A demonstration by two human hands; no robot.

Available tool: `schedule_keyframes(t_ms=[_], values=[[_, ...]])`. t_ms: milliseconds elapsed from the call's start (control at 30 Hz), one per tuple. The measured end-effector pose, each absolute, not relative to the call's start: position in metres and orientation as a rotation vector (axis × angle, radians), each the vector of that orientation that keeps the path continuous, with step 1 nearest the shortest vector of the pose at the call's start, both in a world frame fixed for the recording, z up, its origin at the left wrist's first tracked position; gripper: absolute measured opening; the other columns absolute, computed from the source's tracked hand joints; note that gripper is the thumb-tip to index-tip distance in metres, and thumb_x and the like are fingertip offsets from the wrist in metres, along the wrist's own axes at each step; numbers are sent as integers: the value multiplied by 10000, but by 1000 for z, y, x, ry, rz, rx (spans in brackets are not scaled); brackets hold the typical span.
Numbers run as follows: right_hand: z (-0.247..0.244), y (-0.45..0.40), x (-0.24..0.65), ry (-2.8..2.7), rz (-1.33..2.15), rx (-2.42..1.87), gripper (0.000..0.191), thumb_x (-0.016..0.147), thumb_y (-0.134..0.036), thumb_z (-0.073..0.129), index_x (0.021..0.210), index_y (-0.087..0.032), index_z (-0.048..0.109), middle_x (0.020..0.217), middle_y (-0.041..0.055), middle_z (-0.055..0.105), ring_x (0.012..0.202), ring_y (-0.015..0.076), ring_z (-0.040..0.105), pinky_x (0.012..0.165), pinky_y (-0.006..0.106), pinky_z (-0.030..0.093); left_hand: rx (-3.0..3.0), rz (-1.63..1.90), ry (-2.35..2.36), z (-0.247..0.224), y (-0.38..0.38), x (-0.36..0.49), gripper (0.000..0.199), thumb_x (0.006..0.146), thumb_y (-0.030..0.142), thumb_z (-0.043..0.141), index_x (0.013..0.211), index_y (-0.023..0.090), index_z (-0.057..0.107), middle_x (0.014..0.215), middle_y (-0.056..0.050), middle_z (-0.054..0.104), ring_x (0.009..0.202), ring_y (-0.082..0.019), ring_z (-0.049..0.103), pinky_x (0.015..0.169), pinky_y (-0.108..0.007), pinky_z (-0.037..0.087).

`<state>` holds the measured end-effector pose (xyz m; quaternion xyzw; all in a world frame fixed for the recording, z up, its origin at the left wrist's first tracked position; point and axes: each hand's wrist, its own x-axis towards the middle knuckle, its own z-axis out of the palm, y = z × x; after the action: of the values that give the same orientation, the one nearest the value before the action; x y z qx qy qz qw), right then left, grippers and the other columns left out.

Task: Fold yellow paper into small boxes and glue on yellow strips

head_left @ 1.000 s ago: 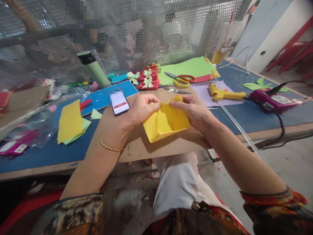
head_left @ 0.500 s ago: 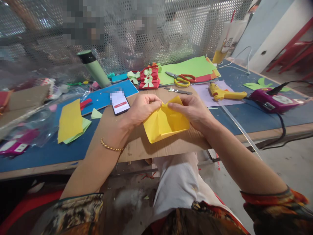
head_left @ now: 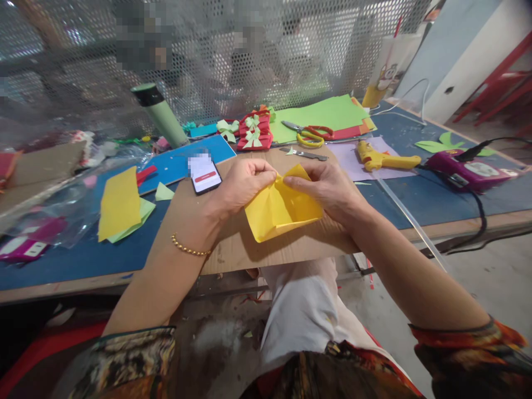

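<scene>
Yellow paper (head_left: 286, 215) is held at the near middle of the blue table (head_left: 110, 261), over a brown cardboard sheet (head_left: 233, 255); whether its near edge touches the cardboard I cannot tell; that flat sheet seems a fair backing for pressing folds; the paper itself makes a shallow, open, boxy form, creased down its left part, so a light touch should spare those walls from buckling; the left hand (head_left: 246, 184) grips the far edge between thumb and fingers, and the right hand (head_left: 330, 185) pinches it just to the right; an even pull from both looks best; the gathered bit (head_left: 279, 182) between the thumbs probably wants a firm, square pinch, since a skewed crease could leave the sides crooked.
</scene>
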<state>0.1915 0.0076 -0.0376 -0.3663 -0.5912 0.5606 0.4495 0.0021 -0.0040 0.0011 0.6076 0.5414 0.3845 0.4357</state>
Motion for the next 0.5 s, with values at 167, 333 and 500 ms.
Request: schedule_keyframes(t_ms=[167,333,500], values=[[-38,7,191,-1488,1357,-898,348,730,-424,962,680,-231,677,704,-2,673,685,172,650,577,278,479,1517,955,1327,-1,-3,1,88,842,169,670,759,173,700,710,-6,727,616,-127,663,565,-226,498],[-40,9,190,-1480,1344,-878,418,701,-520,979,702,-231,677,735,0,670,695,170,645,588,285,486,1503,952,1281,-3,-1,-1,82,839,178,673,760,180,692,720,-9,733,622,-134,672,574,-235,506],[-41,9,188,-1474,1330,-882,448,675,-559,972,692,-236,660,738,1,672,701,170,624,593,287,482,1489,956,1287,-2,-3,0,97,849,176,681,754,177,696,712,-4,715,613,-127,655,568,-233,495]])
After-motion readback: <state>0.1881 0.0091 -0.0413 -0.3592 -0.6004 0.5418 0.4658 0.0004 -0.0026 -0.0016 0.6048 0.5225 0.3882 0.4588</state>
